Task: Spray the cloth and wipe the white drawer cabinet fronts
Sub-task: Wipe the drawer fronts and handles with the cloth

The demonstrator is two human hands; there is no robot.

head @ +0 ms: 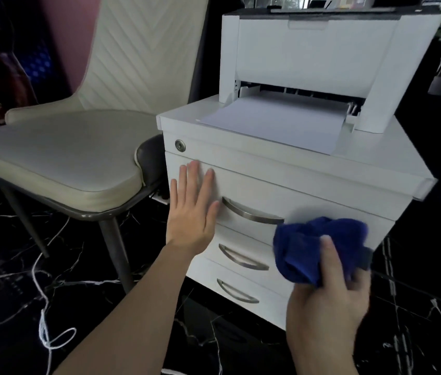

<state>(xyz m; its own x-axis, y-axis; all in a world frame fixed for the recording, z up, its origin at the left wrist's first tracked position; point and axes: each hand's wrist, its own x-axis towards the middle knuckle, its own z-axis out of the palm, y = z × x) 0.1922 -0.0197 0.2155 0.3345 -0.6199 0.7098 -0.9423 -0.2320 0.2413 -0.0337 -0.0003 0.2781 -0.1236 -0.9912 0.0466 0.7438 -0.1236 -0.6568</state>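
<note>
The white drawer cabinet stands on the dark floor with three drawer fronts, each with a curved metal handle. My left hand lies flat and open on the left part of the top drawer front, fingers spread upward. My right hand grips a bunched blue cloth and presses it against the right end of the drawer fronts, just past the top handle. No spray bottle is in view.
A white printer with paper in its tray sits on top of the cabinet. A cream padded chair stands close on the left. A white cord trails over the black marble floor.
</note>
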